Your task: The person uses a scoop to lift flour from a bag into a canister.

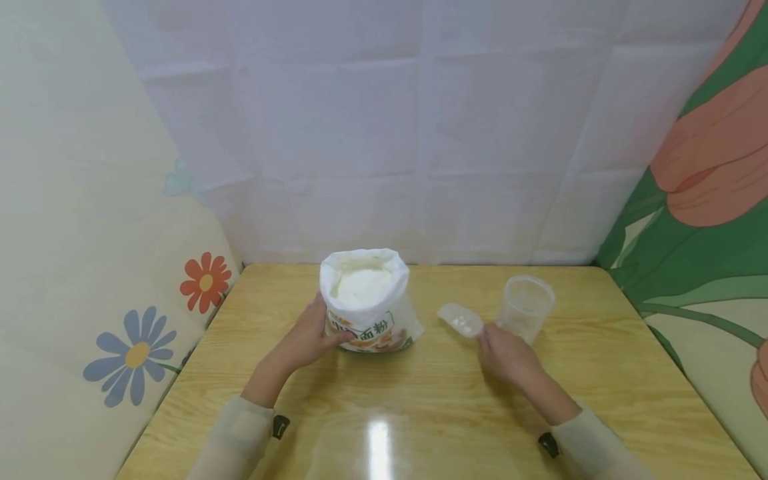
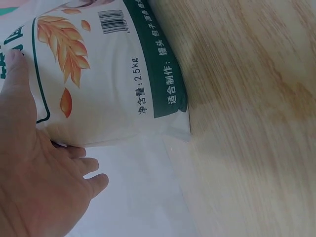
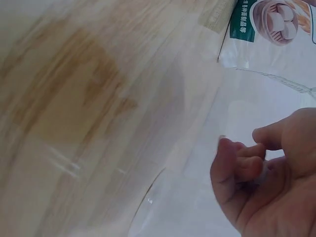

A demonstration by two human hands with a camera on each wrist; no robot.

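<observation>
A white bag of flour (image 1: 375, 333) stands upright with its top open, and white flour (image 1: 363, 287) shows inside. My left hand (image 1: 309, 337) holds the bag's left side. In the left wrist view the thumb of that hand (image 2: 34, 163) lies on the printed front, with other fingers at the bag's edge, partly hidden. My right hand (image 1: 507, 353) grips the handle of a clear plastic scoop (image 1: 463, 321), which has small white patches in its bowl. A clear plastic jar (image 1: 527, 307) stands just behind that hand. The right wrist view shows curled fingers of the right hand (image 3: 266, 182).
Everything rests on a wood-grain table (image 1: 414, 400). A white cloth (image 1: 384, 133) hangs along its back edge. Flower-patterned sheets flank the left and right sides. Lower in the head view, a small black piece (image 1: 280, 427) shows at the left cuff, another at the right.
</observation>
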